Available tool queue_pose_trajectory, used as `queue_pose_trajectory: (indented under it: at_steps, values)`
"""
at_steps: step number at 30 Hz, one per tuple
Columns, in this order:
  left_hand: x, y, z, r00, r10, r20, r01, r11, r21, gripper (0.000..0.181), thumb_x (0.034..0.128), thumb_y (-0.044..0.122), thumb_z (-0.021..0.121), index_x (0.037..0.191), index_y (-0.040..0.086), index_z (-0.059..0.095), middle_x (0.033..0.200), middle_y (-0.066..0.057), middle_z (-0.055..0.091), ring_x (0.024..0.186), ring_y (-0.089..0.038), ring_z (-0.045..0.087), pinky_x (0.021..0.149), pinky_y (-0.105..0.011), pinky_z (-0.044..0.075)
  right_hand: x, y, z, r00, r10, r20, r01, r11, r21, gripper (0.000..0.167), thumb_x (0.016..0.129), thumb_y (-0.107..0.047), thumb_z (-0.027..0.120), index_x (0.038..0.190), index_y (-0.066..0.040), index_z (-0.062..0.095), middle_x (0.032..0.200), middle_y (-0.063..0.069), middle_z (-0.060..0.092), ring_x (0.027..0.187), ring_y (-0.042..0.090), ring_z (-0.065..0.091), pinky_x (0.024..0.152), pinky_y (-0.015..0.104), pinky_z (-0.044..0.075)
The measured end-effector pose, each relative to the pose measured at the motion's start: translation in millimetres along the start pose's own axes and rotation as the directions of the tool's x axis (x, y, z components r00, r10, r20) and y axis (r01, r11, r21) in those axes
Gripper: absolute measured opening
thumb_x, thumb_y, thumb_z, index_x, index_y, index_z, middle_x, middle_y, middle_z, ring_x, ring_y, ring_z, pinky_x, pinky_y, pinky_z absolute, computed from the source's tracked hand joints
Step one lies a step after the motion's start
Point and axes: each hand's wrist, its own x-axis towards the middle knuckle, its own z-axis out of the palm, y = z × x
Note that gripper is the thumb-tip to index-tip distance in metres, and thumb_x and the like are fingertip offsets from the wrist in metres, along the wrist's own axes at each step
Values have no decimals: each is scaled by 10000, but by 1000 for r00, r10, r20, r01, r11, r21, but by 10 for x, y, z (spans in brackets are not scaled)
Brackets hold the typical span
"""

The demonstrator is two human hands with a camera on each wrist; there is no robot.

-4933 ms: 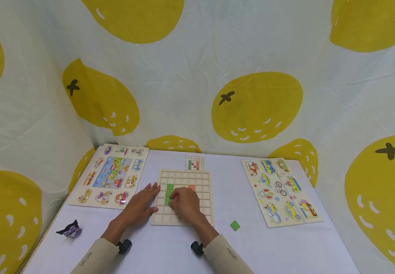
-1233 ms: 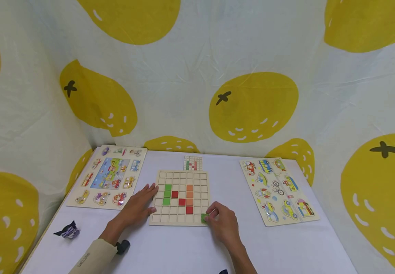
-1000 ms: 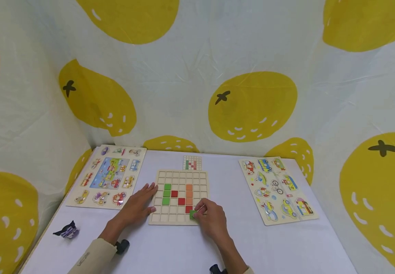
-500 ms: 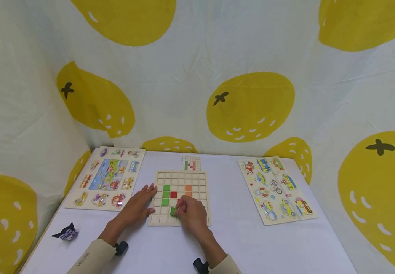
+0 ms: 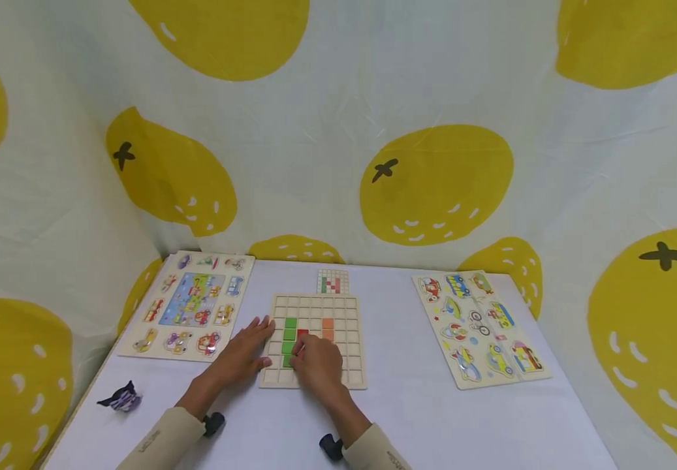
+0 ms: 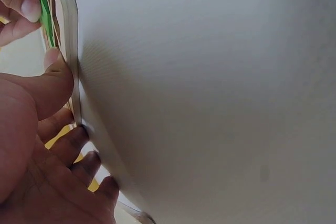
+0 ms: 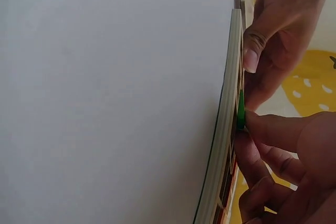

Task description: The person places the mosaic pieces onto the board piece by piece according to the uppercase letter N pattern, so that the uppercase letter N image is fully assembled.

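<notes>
A square wooden grid board (image 5: 352, 377) lies at the table's middle. My left hand (image 5: 244, 352) rests along its left edge, fingers spread and thumb on the near left part. Thumb and fingers of my right hand (image 5: 319, 365) pinch a green square tile (image 5: 287, 361) at the bottom of the green column. It sits slightly tilted against the board in the right wrist view, where the green tile (image 7: 241, 109) shows edge-on. Other green tiles (image 5: 289, 334) line up above it. A red tile (image 5: 303, 333) shows beside them, and orange tiles (image 5: 328, 329) stand further right; my right hand covers other cells.
A small pattern card (image 5: 333, 281) lies behind the board. Vehicle picture puzzles stand on both sides: the left puzzle board (image 5: 162, 349) and the right puzzle board (image 5: 432, 307). A dark purple-and-white bow-like item (image 5: 121, 398) lies at the front left.
My right hand has picked the loose green tile off the table on the right and carried it left across the board to the green column. My left hand has stayed on the board's edge.
</notes>
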Motion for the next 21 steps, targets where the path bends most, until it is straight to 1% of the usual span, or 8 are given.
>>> queue_pose_trajectory:
  at_steps: [5, 10, 12, 15, 18, 21]
  values:
    - [45, 46, 26, 1000, -14, 19, 14, 1000, 2, 806, 962, 197, 782, 1638, 27, 378, 1741, -182, 294, 1641, -430, 201, 1306, -644, 230, 8, -8, 3, 1000, -21, -12, 21, 999, -47, 196, 822, -149, 899, 787, -209, 715, 612, -126, 597, 662, 99, 544, 634, 289, 392]
    - [73, 98, 27, 999, -24, 24, 24, 1000, 17, 810, 957, 217, 790, 1638, 42, 388, 1738, -173, 310, 1642, -416, 211, 1307, -632, 240, -10, -19, -31, 999, -29, -26, 28, 998, -57, 183, 812, -147, 905, 776, -195, 733, 638, -120, 626, 679, 116, 566, 647, 307, 405]
    - [71, 114, 11, 999, -31, 23, 30, 999, 23, 805, 957, 215, 789, 1634, 37, 393, 1735, -178, 315, 1640, -419, 218, 1308, -627, 245, -20, -25, -39, 999, -30, -25, 29, 998, -55, 164, 817, -149, 902, 787, -189, 746, 638, -119, 620, 678, 111, 554, 653, 303, 399]
    - [56, 140, -23, 1000, -23, 13, 23, 999, 30, 790, 952, 204, 793, 1620, 20, 413, 1721, -200, 337, 1627, -440, 242, 1298, -635, 260, -33, -26, -48, 999, -37, -20, 36, 998, -54, 115, 829, -164, 900, 826, -179, 785, 631, -124, 604, 677, 93, 530, 664, 286, 388]
    - [46, 153, -49, 1000, -11, 2, 11, 999, 31, 778, 946, 185, 796, 1607, 3, 427, 1708, -220, 353, 1615, -457, 260, 1288, -644, 272, -54, -17, -75, 999, -48, -13, 47, 998, -33, 92, 831, -176, 903, 878, -167, 824, 631, -126, 589, 690, 84, 512, 668, 273, 377]
    - [37, 150, -57, 1000, -16, 8, 16, 1000, 23, 787, 950, 183, 792, 1617, 8, 412, 1716, -215, 335, 1623, -450, 243, 1297, -638, 258, -93, 11, -133, 997, -70, -20, 70, 998, 1, 93, 835, -184, 894, 909, -172, 839, 655, -133, 619, 727, 74, 530, 674, 266, 387]
